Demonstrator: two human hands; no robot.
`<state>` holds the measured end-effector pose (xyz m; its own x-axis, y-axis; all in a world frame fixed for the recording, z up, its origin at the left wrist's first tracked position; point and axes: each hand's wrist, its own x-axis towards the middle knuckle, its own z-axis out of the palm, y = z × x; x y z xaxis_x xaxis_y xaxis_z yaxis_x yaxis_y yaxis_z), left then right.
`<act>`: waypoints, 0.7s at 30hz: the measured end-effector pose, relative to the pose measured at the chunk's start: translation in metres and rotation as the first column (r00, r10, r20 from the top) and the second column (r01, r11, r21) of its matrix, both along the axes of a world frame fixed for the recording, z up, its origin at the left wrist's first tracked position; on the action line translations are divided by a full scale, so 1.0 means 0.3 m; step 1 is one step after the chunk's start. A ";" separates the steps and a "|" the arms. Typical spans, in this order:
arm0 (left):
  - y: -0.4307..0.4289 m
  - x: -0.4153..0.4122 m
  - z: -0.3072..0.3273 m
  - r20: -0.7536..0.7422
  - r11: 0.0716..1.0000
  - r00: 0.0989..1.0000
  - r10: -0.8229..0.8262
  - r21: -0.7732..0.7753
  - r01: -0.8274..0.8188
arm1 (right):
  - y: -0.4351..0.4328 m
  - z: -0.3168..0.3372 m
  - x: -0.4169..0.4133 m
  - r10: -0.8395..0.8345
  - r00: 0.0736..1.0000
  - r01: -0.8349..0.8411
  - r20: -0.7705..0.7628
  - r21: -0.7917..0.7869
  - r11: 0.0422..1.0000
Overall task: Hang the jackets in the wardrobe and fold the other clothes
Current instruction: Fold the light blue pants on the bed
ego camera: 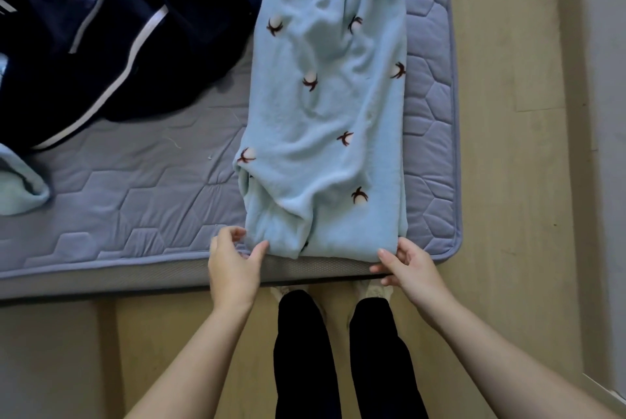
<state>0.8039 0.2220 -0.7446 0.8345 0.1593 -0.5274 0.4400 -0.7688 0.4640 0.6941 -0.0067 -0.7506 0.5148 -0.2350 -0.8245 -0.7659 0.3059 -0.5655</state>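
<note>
Lying lengthwise on the mattress [135, 181], waistband at the far end & hems at the near edge, the light-blue fleece trousers [325, 107] are folded leg over leg, close to the mattress's right side. L hand [233, 266]: fingers curled, thumb & fingertips pinching the near-left hem corner. R hand [408, 269]: fingers bent, gripping the near-right hem corner. Far left, just beside the trousers, a navy jacket [118, 29] w/ white stripes lies crumpled. At the left margin, a pale-blue garment [20, 188], only partly in view.
</note>
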 end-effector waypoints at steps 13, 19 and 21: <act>-0.018 0.006 0.009 -0.068 0.987 0.994 0.082 -0.133 -0.091 | -0.001 -0.012 -0.003 -0.044 0.999 0.044 0.013 0.012 0.999; 0.083 0.070 -0.019 -0.153 0.943 0.966 0.207 -0.234 -0.239 | -0.115 -0.022 -0.038 -0.018 0.999 0.012 -0.043 -0.130 0.991; 0.116 0.056 -0.022 -0.212 0.950 0.965 0.156 -0.234 -0.205 | -0.146 -0.045 -0.069 0.004 0.994 -0.017 -0.109 -0.117 0.993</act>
